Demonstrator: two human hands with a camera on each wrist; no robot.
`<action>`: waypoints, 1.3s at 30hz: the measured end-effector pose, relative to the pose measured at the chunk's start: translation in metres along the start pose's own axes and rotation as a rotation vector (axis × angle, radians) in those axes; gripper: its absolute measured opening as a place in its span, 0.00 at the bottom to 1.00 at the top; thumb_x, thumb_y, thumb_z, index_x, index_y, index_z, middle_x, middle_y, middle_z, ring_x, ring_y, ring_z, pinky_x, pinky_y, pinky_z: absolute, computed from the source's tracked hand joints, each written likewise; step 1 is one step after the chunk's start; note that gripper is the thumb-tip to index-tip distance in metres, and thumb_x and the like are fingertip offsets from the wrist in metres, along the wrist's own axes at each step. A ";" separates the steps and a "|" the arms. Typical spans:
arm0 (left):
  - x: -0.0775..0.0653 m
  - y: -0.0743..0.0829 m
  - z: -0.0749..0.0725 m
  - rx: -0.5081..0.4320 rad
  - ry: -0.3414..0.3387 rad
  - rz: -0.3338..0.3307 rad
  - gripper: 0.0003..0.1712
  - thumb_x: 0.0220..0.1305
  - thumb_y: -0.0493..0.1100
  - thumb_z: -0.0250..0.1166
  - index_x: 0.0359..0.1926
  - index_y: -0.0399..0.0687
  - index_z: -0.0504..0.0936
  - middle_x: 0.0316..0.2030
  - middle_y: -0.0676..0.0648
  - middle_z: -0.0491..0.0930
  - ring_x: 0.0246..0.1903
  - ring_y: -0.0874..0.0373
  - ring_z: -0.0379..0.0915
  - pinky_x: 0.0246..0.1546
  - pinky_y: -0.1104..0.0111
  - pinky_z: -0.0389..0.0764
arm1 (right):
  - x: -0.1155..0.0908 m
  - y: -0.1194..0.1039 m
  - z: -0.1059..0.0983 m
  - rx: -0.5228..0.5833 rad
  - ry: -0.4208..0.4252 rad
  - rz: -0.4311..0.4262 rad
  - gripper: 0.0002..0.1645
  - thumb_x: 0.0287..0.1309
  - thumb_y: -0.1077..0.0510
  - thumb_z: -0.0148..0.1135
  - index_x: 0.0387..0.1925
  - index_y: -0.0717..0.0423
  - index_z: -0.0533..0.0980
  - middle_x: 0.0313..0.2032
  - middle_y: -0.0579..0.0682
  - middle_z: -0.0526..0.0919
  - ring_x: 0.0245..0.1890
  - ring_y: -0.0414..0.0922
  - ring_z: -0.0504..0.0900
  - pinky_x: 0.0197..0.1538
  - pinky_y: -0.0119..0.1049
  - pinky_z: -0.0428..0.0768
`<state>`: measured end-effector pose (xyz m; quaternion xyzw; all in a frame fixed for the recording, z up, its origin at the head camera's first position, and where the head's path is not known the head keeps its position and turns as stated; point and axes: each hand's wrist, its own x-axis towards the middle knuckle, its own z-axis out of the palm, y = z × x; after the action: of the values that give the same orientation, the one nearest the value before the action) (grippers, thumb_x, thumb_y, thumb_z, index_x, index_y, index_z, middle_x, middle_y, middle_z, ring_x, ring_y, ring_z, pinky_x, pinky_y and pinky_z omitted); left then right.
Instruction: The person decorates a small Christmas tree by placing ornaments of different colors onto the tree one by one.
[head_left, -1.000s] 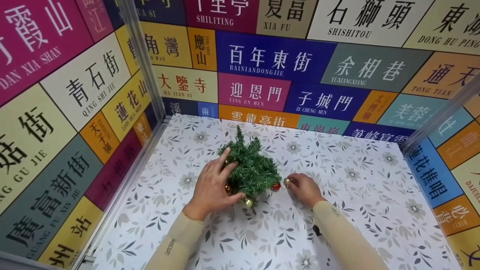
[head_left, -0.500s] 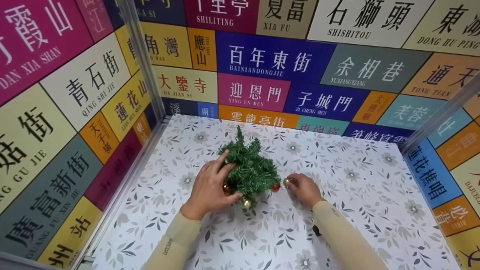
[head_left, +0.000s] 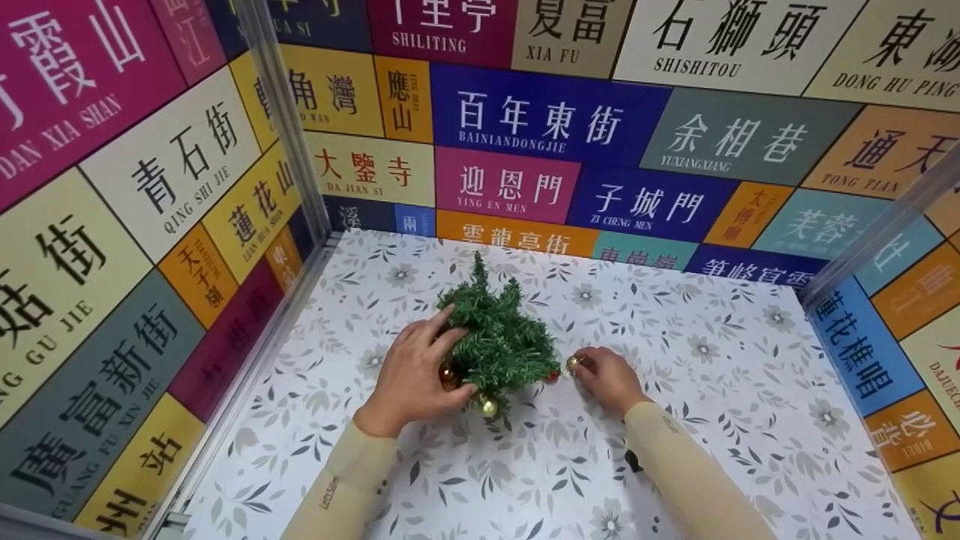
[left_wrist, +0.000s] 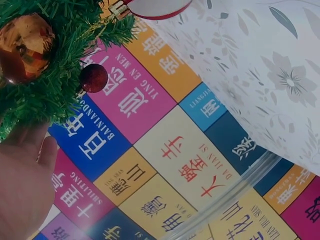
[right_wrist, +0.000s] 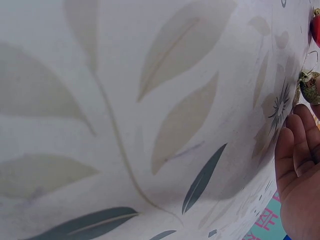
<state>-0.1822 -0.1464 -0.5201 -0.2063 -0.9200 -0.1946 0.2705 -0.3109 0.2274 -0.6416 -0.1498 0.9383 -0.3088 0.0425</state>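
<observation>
A small green artificial Christmas tree (head_left: 499, 341) stands on the table in the head view. My left hand (head_left: 416, 371) holds its left side, thumb low and fingers up among the branches. An orange-gold bauble (left_wrist: 26, 50) and a dark red glittery ball (left_wrist: 93, 78) hang from it in the left wrist view. A pale gold bauble (head_left: 488, 406) is low at the front, and a partly hidden red bauble (head_left: 551, 376) is at the right. Just right of the tree, my right hand (head_left: 611, 379) pinches a gold bauble (right_wrist: 310, 89) with a thin loop, apart from the branches.
The table has a white cover (head_left: 720, 420) with a grey leaf and flower print. Panels (head_left: 551, 109) with coloured street-name blocks stand behind and on both sides. A metal post (head_left: 289, 127) rises at the back left corner, another (head_left: 885, 225) at the right.
My left hand has shifted slightly left and down. The tree has turned a little with it: its front baubles moved left and the red one became more hidden. My right hand stays nearly still.
</observation>
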 end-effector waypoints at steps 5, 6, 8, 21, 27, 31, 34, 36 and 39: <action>-0.001 -0.003 -0.001 -0.010 -0.015 -0.012 0.44 0.47 0.72 0.67 0.63 0.59 0.76 0.74 0.48 0.58 0.62 0.50 0.67 0.65 0.56 0.64 | 0.001 0.000 0.001 -0.017 0.008 -0.019 0.14 0.66 0.51 0.65 0.51 0.48 0.82 0.40 0.44 0.82 0.41 0.44 0.81 0.50 0.48 0.78; -0.002 -0.003 -0.002 -0.013 -0.020 -0.015 0.43 0.47 0.71 0.67 0.64 0.60 0.76 0.74 0.49 0.58 0.63 0.50 0.66 0.65 0.56 0.63 | 0.001 0.000 0.001 -0.023 0.012 -0.027 0.14 0.66 0.51 0.65 0.51 0.48 0.82 0.40 0.45 0.82 0.41 0.44 0.81 0.50 0.48 0.78; -0.002 -0.004 -0.003 -0.020 -0.032 -0.019 0.43 0.47 0.70 0.67 0.64 0.60 0.76 0.75 0.49 0.57 0.63 0.50 0.65 0.67 0.56 0.61 | 0.001 0.000 0.001 -0.026 0.020 -0.030 0.13 0.66 0.51 0.65 0.50 0.48 0.82 0.40 0.45 0.82 0.41 0.45 0.81 0.49 0.48 0.78; -0.002 -0.007 -0.007 -0.038 -0.069 -0.012 0.44 0.45 0.68 0.68 0.64 0.59 0.75 0.75 0.50 0.56 0.64 0.47 0.65 0.67 0.56 0.60 | 0.001 -0.001 0.000 -0.017 0.012 -0.023 0.14 0.65 0.51 0.65 0.50 0.48 0.82 0.39 0.44 0.82 0.40 0.44 0.81 0.51 0.48 0.78; -0.002 -0.007 -0.009 -0.042 -0.061 -0.009 0.46 0.45 0.69 0.68 0.66 0.59 0.74 0.75 0.49 0.56 0.64 0.47 0.64 0.66 0.54 0.60 | 0.003 -0.004 -0.001 -0.021 0.009 -0.018 0.14 0.65 0.52 0.65 0.51 0.50 0.82 0.40 0.45 0.82 0.41 0.45 0.81 0.51 0.48 0.78; -0.003 -0.007 -0.011 -0.041 -0.041 -0.005 0.46 0.44 0.69 0.69 0.65 0.59 0.75 0.75 0.48 0.57 0.64 0.47 0.65 0.66 0.54 0.61 | 0.006 -0.005 0.000 -0.019 0.001 -0.026 0.14 0.65 0.51 0.65 0.50 0.49 0.82 0.41 0.44 0.83 0.42 0.45 0.81 0.52 0.48 0.78; -0.003 -0.006 -0.011 -0.035 -0.043 -0.002 0.47 0.44 0.69 0.70 0.66 0.59 0.75 0.75 0.49 0.57 0.64 0.48 0.64 0.66 0.54 0.61 | 0.006 -0.004 0.000 -0.018 -0.003 -0.017 0.14 0.66 0.50 0.65 0.50 0.49 0.82 0.40 0.43 0.83 0.41 0.44 0.81 0.51 0.47 0.78; -0.003 -0.005 -0.011 -0.028 -0.049 0.000 0.47 0.45 0.70 0.69 0.66 0.59 0.75 0.75 0.49 0.56 0.64 0.48 0.64 0.67 0.55 0.60 | 0.004 -0.003 0.000 -0.022 -0.005 -0.009 0.13 0.66 0.50 0.64 0.49 0.48 0.82 0.39 0.43 0.82 0.40 0.44 0.81 0.49 0.48 0.78; -0.002 -0.003 -0.010 -0.023 -0.052 0.002 0.47 0.45 0.71 0.69 0.66 0.59 0.74 0.75 0.49 0.57 0.64 0.48 0.64 0.67 0.55 0.59 | 0.002 -0.002 -0.001 -0.026 -0.005 -0.002 0.11 0.67 0.50 0.63 0.47 0.47 0.82 0.39 0.43 0.82 0.39 0.43 0.80 0.47 0.48 0.78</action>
<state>-0.1776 -0.1542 -0.5142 -0.2154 -0.9242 -0.1992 0.2444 -0.3124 0.2258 -0.6395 -0.1521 0.9419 -0.2963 0.0426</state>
